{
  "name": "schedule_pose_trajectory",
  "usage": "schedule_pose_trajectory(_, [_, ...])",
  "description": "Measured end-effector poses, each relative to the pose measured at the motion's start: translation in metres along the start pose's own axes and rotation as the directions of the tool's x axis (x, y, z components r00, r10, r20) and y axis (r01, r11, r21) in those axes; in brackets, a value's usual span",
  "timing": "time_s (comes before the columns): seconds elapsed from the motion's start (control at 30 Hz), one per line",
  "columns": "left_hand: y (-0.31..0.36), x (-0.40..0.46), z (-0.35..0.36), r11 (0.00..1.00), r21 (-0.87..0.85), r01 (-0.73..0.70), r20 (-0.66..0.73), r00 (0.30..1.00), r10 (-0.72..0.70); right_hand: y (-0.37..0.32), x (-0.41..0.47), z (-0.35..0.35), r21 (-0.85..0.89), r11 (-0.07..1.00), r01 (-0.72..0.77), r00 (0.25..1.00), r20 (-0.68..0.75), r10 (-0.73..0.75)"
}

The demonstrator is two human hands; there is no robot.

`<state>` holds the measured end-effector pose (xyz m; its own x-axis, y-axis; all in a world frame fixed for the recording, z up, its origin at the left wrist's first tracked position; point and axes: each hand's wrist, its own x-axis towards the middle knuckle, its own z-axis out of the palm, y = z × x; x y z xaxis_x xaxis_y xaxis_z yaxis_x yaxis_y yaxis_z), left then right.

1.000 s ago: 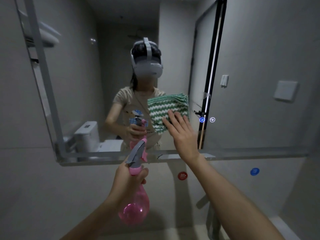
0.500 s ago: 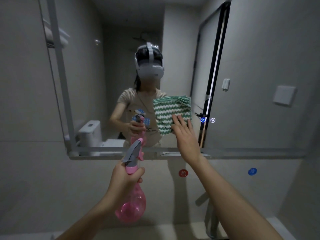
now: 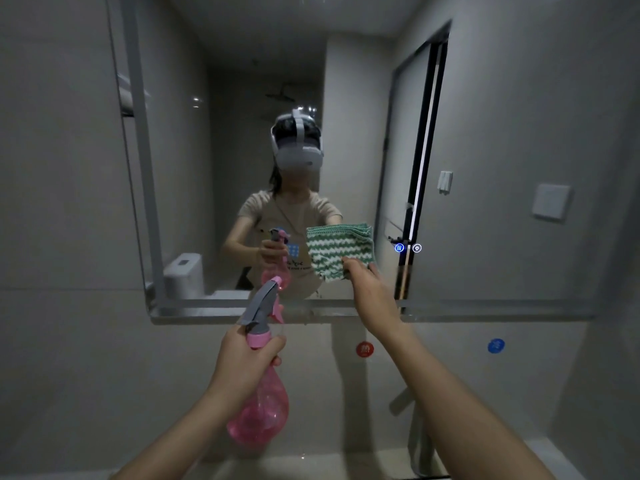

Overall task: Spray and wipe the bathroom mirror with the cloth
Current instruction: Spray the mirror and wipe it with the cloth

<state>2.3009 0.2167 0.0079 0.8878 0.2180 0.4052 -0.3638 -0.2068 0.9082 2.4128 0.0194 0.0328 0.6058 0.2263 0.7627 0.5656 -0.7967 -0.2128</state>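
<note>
Grey-tiled bathroom, mirror [image 3: 214, 174], right hand [image 3: 372, 289] pressing cloth [image 3: 337, 249] there, left hand [image 3: 242, 362] gripping spray bottle [image 3: 261, 407].

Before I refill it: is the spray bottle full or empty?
Looks empty or nearly so: the spray bottle, held in the left hand, is see-through pink with no liquid line visible, though the light is dim.

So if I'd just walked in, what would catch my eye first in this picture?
Probably the green-and-white striped cloth, pressed against the mirror at centre by the right hand. Next, the pink spray bottle lower down, gripped at its neck by the left hand, its grey nozzle aimed at the glass. The mirror also reflects the person wearing a white headset.
</note>
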Motion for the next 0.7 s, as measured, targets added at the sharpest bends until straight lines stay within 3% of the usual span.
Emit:
schedule_pose_trajectory(0.1, [0.003,-0.003,-0.002,1.000,-0.021,-0.016,0.001,1.000,0.016,0.002,-0.001,0.003,0.014,0.997,-0.074,0.997,0.010,0.074])
schedule_pose_trajectory(0.3, [0.008,-0.007,-0.004,1.000,-0.009,-0.023,-0.010,1.000,0.023,0.000,0.009,0.002,0.259,0.915,-0.311,0.950,0.050,0.308])
schedule_pose_trajectory(0.4, [0.009,-0.009,-0.006,1.000,-0.001,-0.022,-0.013,1.000,0.022,-0.002,0.014,-0.004,0.448,0.682,-0.578,0.816,0.333,0.473])
schedule_pose_trajectory(0.5, [0.008,-0.010,-0.010,1.000,-0.008,-0.013,-0.012,1.000,0.012,-0.008,0.006,-0.015,0.572,0.337,-0.748,0.663,0.616,0.426])
schedule_pose_trajectory(0.57, [0.005,-0.012,-0.014,1.000,-0.010,-0.006,-0.017,1.000,0.006,-0.016,-0.002,-0.022,0.595,0.235,-0.769,0.636,0.676,0.372])
schedule_pose_trajectory(0.7, [-0.002,-0.019,-0.024,1.000,0.002,0.029,-0.033,0.999,-0.029,-0.036,-0.029,-0.022,0.686,0.149,-0.712,0.688,0.639,0.345])
